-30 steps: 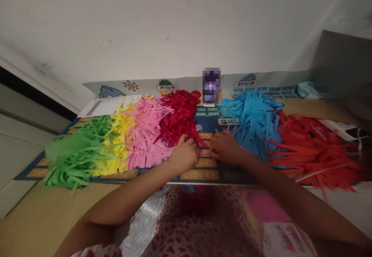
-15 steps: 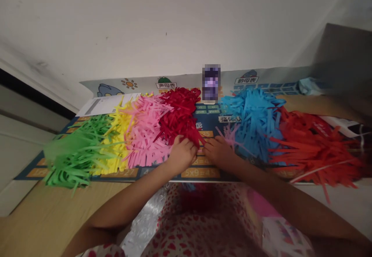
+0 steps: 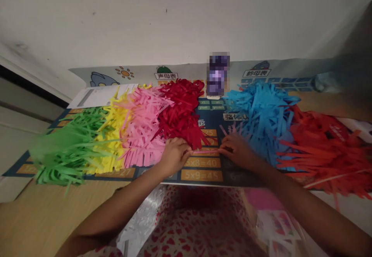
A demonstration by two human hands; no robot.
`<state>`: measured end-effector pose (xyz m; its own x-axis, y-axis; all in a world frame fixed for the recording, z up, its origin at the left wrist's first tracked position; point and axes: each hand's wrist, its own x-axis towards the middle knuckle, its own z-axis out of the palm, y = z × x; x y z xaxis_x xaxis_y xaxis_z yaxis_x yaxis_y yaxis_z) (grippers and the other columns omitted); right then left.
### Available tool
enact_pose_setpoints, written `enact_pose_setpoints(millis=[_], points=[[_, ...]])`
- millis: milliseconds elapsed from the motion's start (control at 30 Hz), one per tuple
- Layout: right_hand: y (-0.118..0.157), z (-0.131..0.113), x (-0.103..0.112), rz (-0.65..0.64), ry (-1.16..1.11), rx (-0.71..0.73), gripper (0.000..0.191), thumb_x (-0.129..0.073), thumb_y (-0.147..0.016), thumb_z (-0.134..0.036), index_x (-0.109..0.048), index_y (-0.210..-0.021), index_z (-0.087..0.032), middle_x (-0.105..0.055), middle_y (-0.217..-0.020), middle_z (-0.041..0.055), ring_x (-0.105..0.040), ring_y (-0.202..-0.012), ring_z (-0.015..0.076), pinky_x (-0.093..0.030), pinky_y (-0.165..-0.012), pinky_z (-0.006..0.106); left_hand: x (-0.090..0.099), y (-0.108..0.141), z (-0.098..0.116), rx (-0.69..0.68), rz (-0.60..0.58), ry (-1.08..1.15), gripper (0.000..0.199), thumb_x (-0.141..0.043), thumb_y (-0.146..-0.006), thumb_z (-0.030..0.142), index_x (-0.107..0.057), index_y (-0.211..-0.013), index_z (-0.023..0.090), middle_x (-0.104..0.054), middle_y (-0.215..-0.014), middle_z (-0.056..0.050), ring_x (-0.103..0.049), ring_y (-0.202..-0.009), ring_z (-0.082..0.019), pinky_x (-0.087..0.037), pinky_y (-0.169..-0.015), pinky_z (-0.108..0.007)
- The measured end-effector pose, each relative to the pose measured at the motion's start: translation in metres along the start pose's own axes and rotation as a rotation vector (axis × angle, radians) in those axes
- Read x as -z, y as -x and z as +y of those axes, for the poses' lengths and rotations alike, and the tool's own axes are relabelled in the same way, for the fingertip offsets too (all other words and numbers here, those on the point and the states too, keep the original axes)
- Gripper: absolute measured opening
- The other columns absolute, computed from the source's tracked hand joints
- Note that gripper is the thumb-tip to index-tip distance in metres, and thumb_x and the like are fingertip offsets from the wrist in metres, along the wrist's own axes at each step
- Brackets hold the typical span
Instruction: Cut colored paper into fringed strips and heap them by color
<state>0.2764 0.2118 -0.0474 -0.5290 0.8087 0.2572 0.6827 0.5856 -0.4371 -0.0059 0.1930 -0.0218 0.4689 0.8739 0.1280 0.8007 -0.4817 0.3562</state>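
A thin pink paper strip (image 3: 205, 151) is stretched level between my hands over the printed mat. My left hand (image 3: 175, 154) is closed on its left end, in front of the dark red paper strips (image 3: 183, 113) and beside the pink paper strips (image 3: 145, 127). Its right end is pinched in my right hand (image 3: 236, 148), which is near a few purple strips (image 3: 234, 128) and the blue paper strips (image 3: 261, 121).
Yellow (image 3: 109, 144) and green paper strips (image 3: 69, 148) lie at the left, orange-red strips (image 3: 328, 152) at the right. A phone with a blurred screen (image 3: 217, 73) leans against the wall. White printed paper (image 3: 101, 94) lies at the back left.
My hands have moved apart, and the pink strip now shows pulled out between them. The camera view has shifted slightly.
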Motion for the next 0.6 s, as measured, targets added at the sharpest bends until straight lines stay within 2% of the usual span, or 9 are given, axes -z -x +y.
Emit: enact_pose_setpoints(millis=[100, 367, 433, 500, 600], points=[[-0.001, 0.000, -0.001, 0.004, 0.025, -0.012, 0.021, -0.063, -0.088, -0.034, -0.066, -0.075, -0.018, -0.062, -0.084, 0.0044, -0.053, -0.085, 0.0201, -0.036, -0.084, 0.036, 0.000, -0.003, 0.002, 0.014, -0.024, -0.050, 0.021, -0.052, -0.092, 0.033, -0.067, -0.084, 0.020, -0.065, -0.086, -0.005, -0.054, -0.089, -0.022, -0.033, -0.078, -0.037], [-0.004, -0.004, 0.002, -0.043, 0.010, -0.068, 0.014, -0.065, -0.085, -0.029, -0.064, -0.077, -0.018, -0.063, -0.084, 0.0042, -0.053, -0.084, 0.0203, -0.035, -0.079, 0.034, 0.005, -0.013, 0.003, -0.005, -0.100, -0.107, 0.012, -0.058, -0.086, 0.028, -0.065, -0.085, 0.019, -0.064, -0.087, -0.005, -0.052, -0.090, -0.024, -0.031, -0.077, -0.040], [-0.004, -0.005, 0.004, -0.043, 0.001, -0.060, 0.010, -0.066, -0.085, -0.027, -0.065, -0.082, -0.018, -0.064, -0.086, 0.0044, -0.054, -0.085, 0.0196, -0.035, -0.079, 0.033, 0.006, -0.014, 0.003, -0.061, -0.072, -0.108, 0.014, -0.058, -0.086, 0.025, -0.067, -0.097, 0.022, -0.065, -0.092, -0.004, -0.052, -0.093, -0.023, -0.031, -0.079, -0.040], [-0.002, -0.009, 0.005, -0.034, 0.036, -0.028, 0.007, -0.065, -0.086, -0.026, -0.068, -0.086, -0.020, -0.066, -0.090, 0.0041, -0.055, -0.088, 0.0197, -0.033, -0.081, 0.034, 0.006, -0.014, 0.005, -0.176, -0.030, -0.147, 0.022, -0.057, -0.088, 0.023, -0.067, -0.107, 0.028, -0.065, -0.096, -0.003, -0.051, -0.096, -0.022, -0.030, -0.084, -0.041], [0.001, -0.019, 0.005, 0.023, 0.190, 0.064, 0.010, -0.061, -0.090, -0.022, -0.071, -0.088, -0.024, -0.068, -0.094, 0.0024, -0.055, -0.096, 0.0213, -0.030, -0.087, 0.039, 0.005, -0.014, 0.014, -0.342, 0.007, -0.266, 0.019, -0.054, -0.091, 0.022, -0.070, -0.100, 0.029, -0.066, -0.093, -0.002, -0.049, -0.095, -0.021, -0.027, -0.091, -0.044]])
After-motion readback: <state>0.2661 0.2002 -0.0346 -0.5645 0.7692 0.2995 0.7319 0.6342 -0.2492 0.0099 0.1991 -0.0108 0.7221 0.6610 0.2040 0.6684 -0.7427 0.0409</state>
